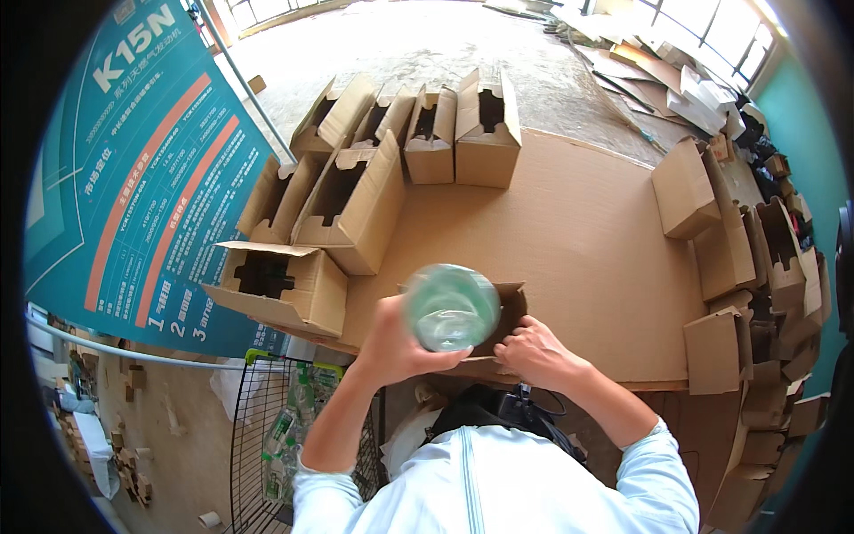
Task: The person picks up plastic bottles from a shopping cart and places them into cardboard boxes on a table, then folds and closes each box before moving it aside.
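My left hand [402, 347] is wrapped round a transparent, greenish plastic bottle [451, 307], seen end-on and smeared by motion. It hangs over the near edge of the table, partly covering an open cardboard box [513, 307]. With bent fingers, my right hand [538, 354] grips the near right side of this box. The box's inside is mostly hidden behind the bottle and my hands.
Several open cardboard boxes [356, 200] stand along the table's left and far side. More boxes [712, 222] are stacked at the right. The tabletop [551, 231] is covered with cardboard. A wire cart [258, 427] with bottles stands below left, beside a teal banner [133, 178].
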Available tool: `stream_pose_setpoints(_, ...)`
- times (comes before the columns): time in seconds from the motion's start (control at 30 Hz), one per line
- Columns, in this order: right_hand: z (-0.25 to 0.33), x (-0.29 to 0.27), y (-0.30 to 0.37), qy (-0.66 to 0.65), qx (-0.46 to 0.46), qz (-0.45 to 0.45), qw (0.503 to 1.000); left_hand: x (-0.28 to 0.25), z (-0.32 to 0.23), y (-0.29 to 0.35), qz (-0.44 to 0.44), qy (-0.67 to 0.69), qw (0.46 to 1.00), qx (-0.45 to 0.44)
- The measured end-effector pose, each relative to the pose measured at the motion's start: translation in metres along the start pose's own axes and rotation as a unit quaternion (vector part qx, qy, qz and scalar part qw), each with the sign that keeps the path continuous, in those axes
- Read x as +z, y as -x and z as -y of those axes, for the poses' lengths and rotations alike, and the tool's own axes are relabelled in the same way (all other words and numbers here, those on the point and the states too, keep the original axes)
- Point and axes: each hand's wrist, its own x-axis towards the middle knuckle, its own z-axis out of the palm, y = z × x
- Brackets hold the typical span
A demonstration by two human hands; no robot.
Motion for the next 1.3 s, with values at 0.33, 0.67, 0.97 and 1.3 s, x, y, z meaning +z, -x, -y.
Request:
stream_pose_setpoints(0.33,-0.004,0.034,-0.005,-0.072,-0.077,-0.239,0.965,0.048,0.088,-0.044,0.456,-0.443,0.752,-0.174)
stream_pose_setpoints(0.67,-0.006,0.031,-0.011,-0.086,-0.104,-0.205,0.969,0.055,0.145,-0.019,0.469,-0.438,0.732,-0.226)
stream_pose_setpoints(0.97,-0.012,0.049,0.012,-0.232,0.063,-0.44,0.865,-0.019,-0.021,0.059,-0.185,-0.222,0.952,-0.101)
stream_pose_setpoints(1.3,-0.007,0.084,-0.014,-0.266,0.09,-0.325,0.903,0.018,0.073,0.101,-0.25,-0.218,0.933,-0.14)
